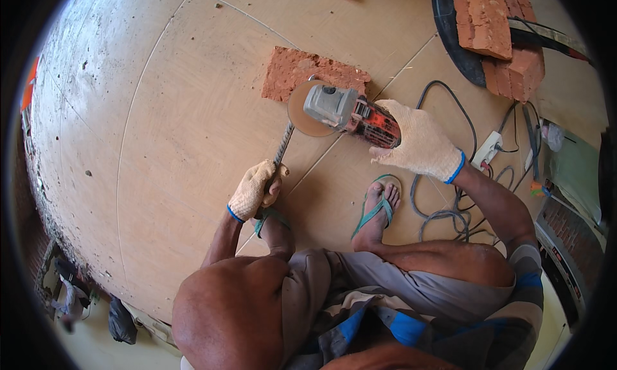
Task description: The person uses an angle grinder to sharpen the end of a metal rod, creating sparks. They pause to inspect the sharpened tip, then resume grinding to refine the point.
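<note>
Head view shows the right hand (421,140) gripping the grinder (350,112), likely heavy and best held by its body, near the brick (284,68), while the left hand (254,190) grips a stiff-looking metal rod (283,143).

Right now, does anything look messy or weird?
Yes: the cord lies in messy loops at the right, not neatly coiled. Open sandals look odd near a grinder too, leaving toes bare.

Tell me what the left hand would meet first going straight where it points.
Past the rebar it grips, the left hand would probably meet the cutting disc of the angle grinder first, though relative heights are unclear.
</note>
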`<state>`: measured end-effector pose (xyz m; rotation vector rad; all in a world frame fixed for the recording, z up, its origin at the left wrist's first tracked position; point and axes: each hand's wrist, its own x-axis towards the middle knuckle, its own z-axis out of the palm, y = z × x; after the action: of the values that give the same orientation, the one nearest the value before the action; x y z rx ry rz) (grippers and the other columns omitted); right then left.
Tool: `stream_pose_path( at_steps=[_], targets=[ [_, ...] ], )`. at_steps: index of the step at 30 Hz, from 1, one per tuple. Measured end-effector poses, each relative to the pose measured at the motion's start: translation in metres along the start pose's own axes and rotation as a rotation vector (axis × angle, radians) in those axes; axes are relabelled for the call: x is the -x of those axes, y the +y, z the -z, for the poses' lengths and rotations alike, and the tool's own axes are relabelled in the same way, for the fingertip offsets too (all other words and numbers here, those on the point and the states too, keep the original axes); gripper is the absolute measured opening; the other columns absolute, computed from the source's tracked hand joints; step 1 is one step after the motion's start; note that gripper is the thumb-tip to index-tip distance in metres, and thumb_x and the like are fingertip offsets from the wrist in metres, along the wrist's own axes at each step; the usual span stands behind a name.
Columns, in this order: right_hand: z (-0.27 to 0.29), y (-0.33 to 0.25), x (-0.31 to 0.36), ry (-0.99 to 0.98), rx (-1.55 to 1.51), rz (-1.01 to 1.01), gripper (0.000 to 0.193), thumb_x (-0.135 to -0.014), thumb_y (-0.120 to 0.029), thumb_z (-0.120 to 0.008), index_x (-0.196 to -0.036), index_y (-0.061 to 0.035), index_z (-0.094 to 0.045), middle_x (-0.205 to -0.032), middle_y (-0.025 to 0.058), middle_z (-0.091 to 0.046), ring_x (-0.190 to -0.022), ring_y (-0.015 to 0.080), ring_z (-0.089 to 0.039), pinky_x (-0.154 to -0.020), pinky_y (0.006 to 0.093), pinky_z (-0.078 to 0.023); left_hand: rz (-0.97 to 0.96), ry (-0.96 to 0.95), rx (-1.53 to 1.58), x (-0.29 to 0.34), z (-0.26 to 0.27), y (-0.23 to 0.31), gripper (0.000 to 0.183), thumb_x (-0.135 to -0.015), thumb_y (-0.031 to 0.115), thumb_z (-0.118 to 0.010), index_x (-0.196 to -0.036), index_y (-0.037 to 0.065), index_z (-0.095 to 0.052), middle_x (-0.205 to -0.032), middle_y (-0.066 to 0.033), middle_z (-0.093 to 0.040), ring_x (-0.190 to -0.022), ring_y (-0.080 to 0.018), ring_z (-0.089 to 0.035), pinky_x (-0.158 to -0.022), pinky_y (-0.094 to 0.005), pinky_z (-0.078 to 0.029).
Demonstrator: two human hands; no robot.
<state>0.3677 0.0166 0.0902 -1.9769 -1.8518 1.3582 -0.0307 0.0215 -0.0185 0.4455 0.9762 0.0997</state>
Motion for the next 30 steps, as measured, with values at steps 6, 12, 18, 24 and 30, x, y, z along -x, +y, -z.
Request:
stream_pose_path(
  at_steps=[6,12,18,24,30],
  targets=[
    [0.0035,0.0063,-0.0048,-0.005,-0.037,-0.078,0.078,-0.080,-0.041,-0.097,-0.140,-0.0042,-0.063,-0.113,0.0239,-0.078,-0.107,0.0462,-0.077,-0.092,0.0522,-0.062,-0.005,-0.009,0.027,-0.0007,0.0032,-0.0011,0.049,-0.118,0.048,-0.057,-0.123,0.001,-0.069,-0.071,0.0041,-0.052,-0.050,-0.0047,-0.039,-0.044,-0.0241,-0.030],
    [0.0036,0.0085,-0.0058,0.018,0.037,-0.039,0.080,-0.080,-0.042,-0.097,-0.141,-0.0037,-0.062,-0.112,0.0243,-0.078,-0.108,0.0457,-0.077,-0.092,0.0517,-0.062,-0.003,-0.015,0.044,-0.0009,0.0030,-0.0013,0.047,-0.118,0.047,-0.057,-0.122,0.001,-0.069,-0.072,0.0045,-0.052,-0.050,-0.0045,-0.039,-0.044,-0.0238,-0.030],
    [0.0022,0.0034,-0.0039,-0.001,-0.014,-0.052,0.076,-0.081,-0.042,-0.097,-0.137,-0.0041,-0.063,-0.112,0.0248,-0.078,-0.108,0.0452,-0.077,-0.092,0.0513,-0.062,-0.003,-0.015,0.048,-0.0014,0.0036,-0.0024,0.047,-0.118,0.046,-0.057,-0.122,0.001,-0.069,-0.072,0.0046,-0.052,-0.050,-0.0045,-0.039,-0.044,-0.0237,-0.030],
    [0.0071,0.0044,-0.0066,0.001,0.026,-0.047,0.075,-0.082,-0.042,-0.096,-0.136,-0.0041,-0.063,-0.112,0.0244,-0.079,-0.107,0.0453,-0.077,-0.091,0.0517,-0.062,-0.011,-0.019,0.032,-0.0014,0.0041,-0.0021,0.047,-0.119,0.046,-0.056,-0.122,0.001,-0.068,-0.072,0.0045,-0.051,-0.050,-0.0045,-0.039,-0.044,-0.0239,-0.030],
    [0.0051,0.0028,-0.0035,-0.014,-0.002,-0.034,0.073,-0.082,-0.041,-0.096,-0.136,-0.0041,-0.063,-0.110,0.0242,-0.079,-0.105,0.0453,-0.078,-0.091,0.0517,-0.062,-0.008,-0.009,0.019,-0.0006,0.0030,-0.0015,0.047,-0.119,0.047,-0.056,-0.122,0.001,-0.069,-0.071,0.0044,-0.051,-0.050,-0.0046,-0.039,-0.044,-0.0244,-0.030]
  ],
)
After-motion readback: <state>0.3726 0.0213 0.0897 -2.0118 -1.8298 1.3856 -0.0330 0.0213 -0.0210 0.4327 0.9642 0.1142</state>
